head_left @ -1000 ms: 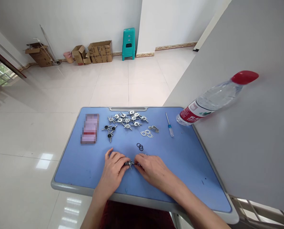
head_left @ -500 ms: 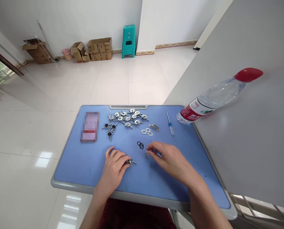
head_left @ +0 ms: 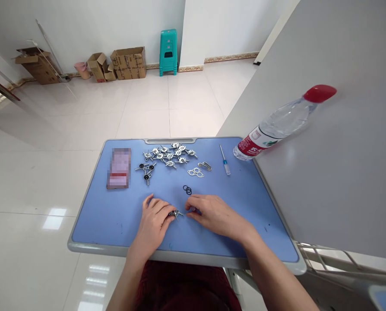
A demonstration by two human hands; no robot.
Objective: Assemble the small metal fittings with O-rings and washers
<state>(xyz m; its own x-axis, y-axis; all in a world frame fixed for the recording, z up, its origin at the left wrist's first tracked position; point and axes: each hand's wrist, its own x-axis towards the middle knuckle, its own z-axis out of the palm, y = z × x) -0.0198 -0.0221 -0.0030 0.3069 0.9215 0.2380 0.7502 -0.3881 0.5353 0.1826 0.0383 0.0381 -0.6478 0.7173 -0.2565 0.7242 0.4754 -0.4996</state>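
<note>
My left hand (head_left: pixel 156 219) is closed on a small metal valve (head_left: pixel 176 213) low over the near middle of the blue table; its pipe end and lever stick out past my fingertips. Just right of the valve, my right hand (head_left: pixel 214 215) is pinched, thumb and index finger together; anything between them is too small to make out. Shiny small screws (head_left: pixel 193 209) show partly beneath its fingers. Beyond that hand lie several black rubber rings (head_left: pixel 187 190). Flat metal gasket plates (head_left: pixel 196 172) and a few bent metal pieces (head_left: pixel 205 166) lie farther back.
Several metal valves (head_left: pixel 169 156) are grouped at the table's back, with black-faced ones (head_left: pixel 147 177) nearer. A phone (head_left: pixel 119 168) lies left. A screwdriver (head_left: pixel 225 162) and a water bottle (head_left: pixel 267 134) are at the right, by a grey panel (head_left: pixel 342 172). Teal stools (head_left: pixel 169 52) stand by the wall.
My right hand has moved left from the small screws to beside the valve. My left hand keeps its hold on the valve. The whole view has shifted slightly.
</note>
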